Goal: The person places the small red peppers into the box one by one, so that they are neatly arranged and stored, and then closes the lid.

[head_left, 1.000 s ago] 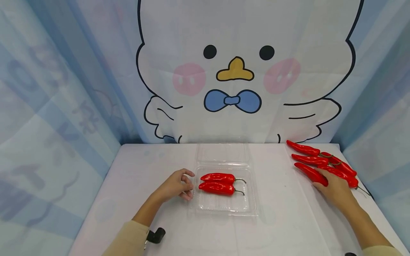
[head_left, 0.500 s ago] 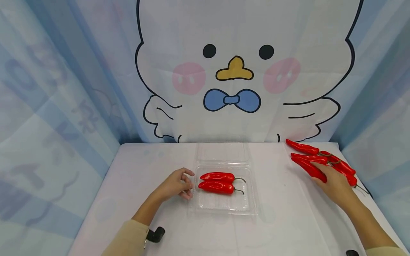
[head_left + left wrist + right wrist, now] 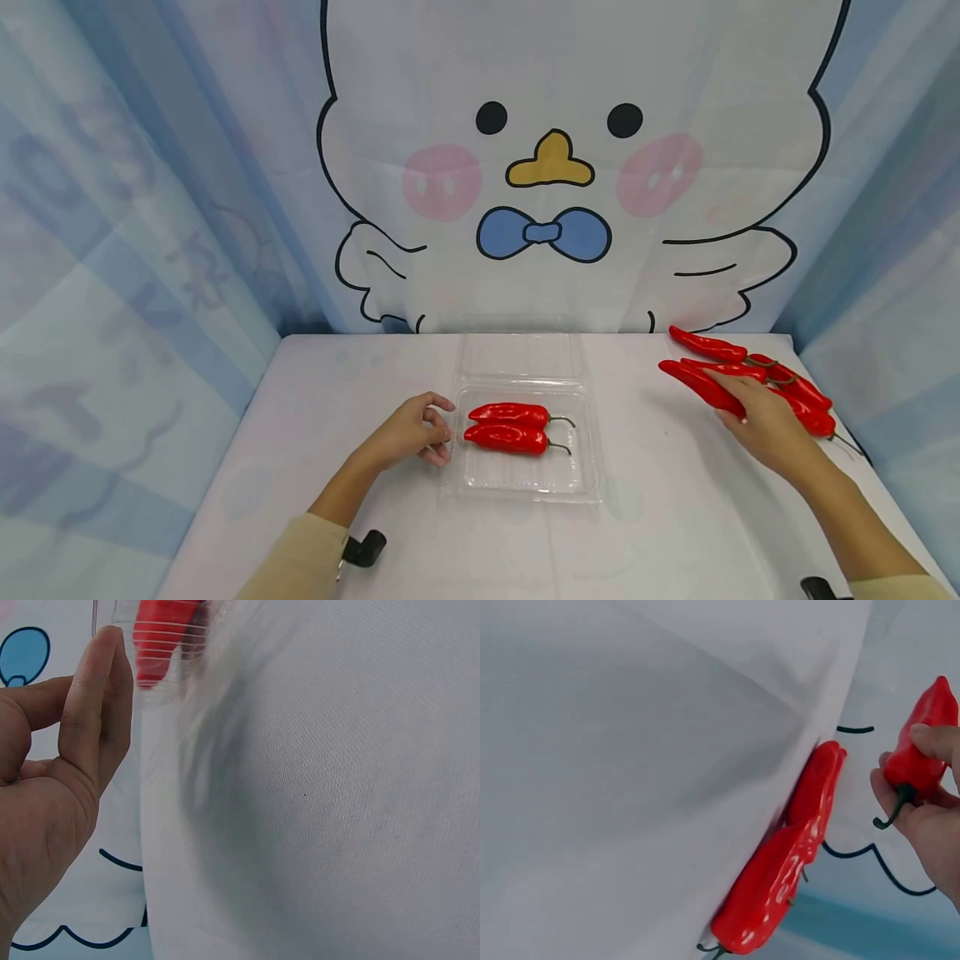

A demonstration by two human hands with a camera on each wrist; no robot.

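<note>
Between its thumb and fingers my right hand (image 3: 772, 429) grips a red chili pepper (image 3: 701, 386), held up off the table beside a pile of several others. In the right wrist view this pepper (image 3: 922, 742) shows its green curled stem beside the palm. My left hand (image 3: 412, 432) stays at the left edge of a clear plastic box (image 3: 525, 483), fingers loosely bent and holding nothing. Whether its fingertips touch the box I cannot tell. Two red peppers (image 3: 506, 439) lie side by side in the box, stems to the right.
The box's clear lid (image 3: 520, 357) lies folded back toward the rear curtain (image 3: 555, 283). Several red peppers (image 3: 802, 408) are heaped at the table's back right corner. A white cloth covers the table (image 3: 375, 533).
My right hand has lifted one chili pepper from the pile and moved it up and leftward. The left hand and the box have stayed in place.
</note>
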